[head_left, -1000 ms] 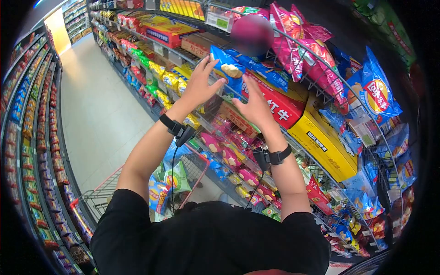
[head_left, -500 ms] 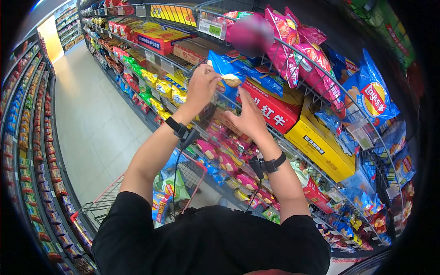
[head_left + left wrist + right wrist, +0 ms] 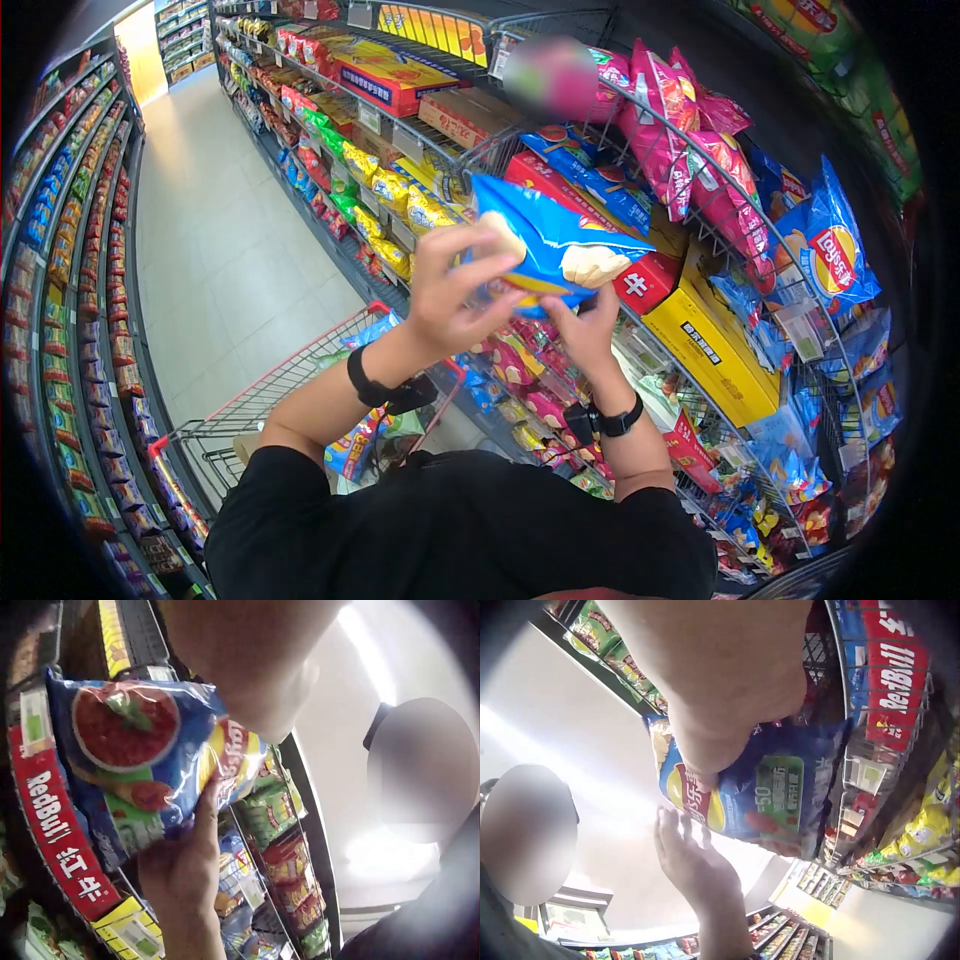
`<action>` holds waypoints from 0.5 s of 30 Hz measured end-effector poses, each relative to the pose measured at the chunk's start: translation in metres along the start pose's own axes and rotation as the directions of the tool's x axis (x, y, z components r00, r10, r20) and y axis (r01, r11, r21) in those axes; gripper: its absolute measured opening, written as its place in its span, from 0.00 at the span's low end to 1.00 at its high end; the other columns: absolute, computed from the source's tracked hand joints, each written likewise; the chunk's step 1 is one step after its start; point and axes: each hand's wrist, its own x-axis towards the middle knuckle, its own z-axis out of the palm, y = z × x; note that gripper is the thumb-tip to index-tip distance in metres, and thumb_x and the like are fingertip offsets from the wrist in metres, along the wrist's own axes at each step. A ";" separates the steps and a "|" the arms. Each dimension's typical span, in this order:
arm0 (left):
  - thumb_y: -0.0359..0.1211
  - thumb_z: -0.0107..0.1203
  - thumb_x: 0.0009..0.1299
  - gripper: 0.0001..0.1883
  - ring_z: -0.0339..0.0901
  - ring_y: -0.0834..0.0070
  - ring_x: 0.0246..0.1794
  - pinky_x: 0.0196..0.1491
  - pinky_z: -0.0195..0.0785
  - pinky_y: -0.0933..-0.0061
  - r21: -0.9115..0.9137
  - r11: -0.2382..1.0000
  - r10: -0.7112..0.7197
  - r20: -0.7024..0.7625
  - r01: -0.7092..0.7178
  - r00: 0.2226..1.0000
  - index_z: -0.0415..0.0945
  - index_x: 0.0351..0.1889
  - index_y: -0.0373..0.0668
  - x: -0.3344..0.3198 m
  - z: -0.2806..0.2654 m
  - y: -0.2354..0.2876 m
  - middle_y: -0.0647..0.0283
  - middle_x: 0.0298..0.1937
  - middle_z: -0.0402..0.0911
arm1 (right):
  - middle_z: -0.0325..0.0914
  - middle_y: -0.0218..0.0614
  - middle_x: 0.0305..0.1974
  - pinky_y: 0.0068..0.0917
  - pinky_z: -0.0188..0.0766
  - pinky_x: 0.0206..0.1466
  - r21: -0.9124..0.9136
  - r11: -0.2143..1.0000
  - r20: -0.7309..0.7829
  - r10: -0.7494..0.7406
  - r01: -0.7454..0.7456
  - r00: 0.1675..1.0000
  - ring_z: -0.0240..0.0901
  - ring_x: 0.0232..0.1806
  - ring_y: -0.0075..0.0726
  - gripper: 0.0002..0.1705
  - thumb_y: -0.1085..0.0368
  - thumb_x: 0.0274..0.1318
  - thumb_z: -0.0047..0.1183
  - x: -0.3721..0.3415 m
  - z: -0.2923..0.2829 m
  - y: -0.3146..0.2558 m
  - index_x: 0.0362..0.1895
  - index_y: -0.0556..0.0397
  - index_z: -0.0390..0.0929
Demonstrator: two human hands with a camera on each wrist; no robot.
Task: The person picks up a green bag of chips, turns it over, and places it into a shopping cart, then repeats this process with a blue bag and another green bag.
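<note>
A blue Lay's bag of potato chips [image 3: 560,235] is up in front of the shelf, tilted, between both hands. My right hand [image 3: 592,335] grips its lower edge, the thumb lying on the bag in the left wrist view. At the left end, the fingers of my left hand [image 3: 450,295] are spread and overlap the bag. Seen from the right wrist, the left hand [image 3: 701,862] has its loosely straight fingertips right at the bag's edge. The printed side shows a red bowl picture in the left wrist view.
Behind the bag are a red Red Bull box [image 3: 64,825] and a yellow box [image 3: 715,350]. Pink chip bags [image 3: 665,120] fill a wire basket above. A red-rimmed shopping cart [image 3: 290,365] holding chip bags stands at lower left, beside the aisle floor [image 3: 215,200].
The blue chip bag has come off the shelf toward the body. Both hands have moved back with it, and the right hand now grips the bag's lower edge.
</note>
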 end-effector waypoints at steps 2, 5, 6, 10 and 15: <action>0.38 0.71 0.53 0.37 0.69 0.58 0.57 0.63 0.58 0.58 -0.006 0.980 -0.201 -0.086 0.201 0.976 0.67 0.60 0.39 -0.024 -0.013 -0.001 0.52 0.58 0.69 | 0.73 0.39 0.54 0.31 0.71 0.56 0.124 0.989 0.068 0.074 -0.082 0.995 0.72 0.53 0.33 0.33 0.67 0.49 0.67 -0.016 0.010 -0.001 0.58 0.59 0.65; 0.39 0.71 0.54 0.48 0.62 0.62 0.66 0.67 0.55 0.62 -0.379 0.659 -0.597 0.262 0.649 0.759 0.53 0.68 0.35 -0.085 -0.020 -0.014 0.52 0.66 0.63 | 0.72 0.39 0.55 0.33 0.67 0.60 0.203 0.945 0.154 0.226 -0.255 0.962 0.71 0.54 0.33 0.34 0.64 0.50 0.67 -0.050 0.020 0.021 0.59 0.60 0.65; 0.37 0.71 0.54 0.48 0.61 0.64 0.67 0.67 0.56 0.63 -0.505 0.390 -0.657 0.434 0.770 0.617 0.53 0.68 0.34 -0.101 -0.023 -0.011 0.51 0.66 0.62 | 0.70 0.40 0.57 0.33 0.67 0.60 0.131 0.939 0.183 0.293 -0.318 0.939 0.69 0.56 0.33 0.36 0.63 0.51 0.67 -0.063 0.022 0.026 0.60 0.59 0.63; 0.41 0.73 0.54 0.55 0.62 0.69 0.66 0.67 0.56 0.66 -0.360 0.137 -0.726 0.598 0.923 0.340 0.45 0.71 0.34 -0.152 -0.039 0.016 0.56 0.65 0.63 | 0.66 0.40 0.61 0.34 0.63 0.64 0.064 0.855 0.314 0.472 -0.515 0.823 0.64 0.61 0.34 0.44 0.58 0.49 0.68 -0.106 0.025 0.033 0.65 0.59 0.57; 0.35 0.69 0.58 0.46 0.66 0.71 0.63 0.64 0.61 0.66 -0.290 -0.049 -0.693 0.699 0.956 0.176 0.50 0.69 0.35 -0.186 -0.045 0.054 0.57 0.62 0.68 | 0.69 0.39 0.58 0.32 0.64 0.63 0.085 0.836 0.323 0.492 -0.543 0.808 0.67 0.59 0.32 0.45 0.58 0.47 0.69 -0.138 0.021 0.031 0.65 0.59 0.58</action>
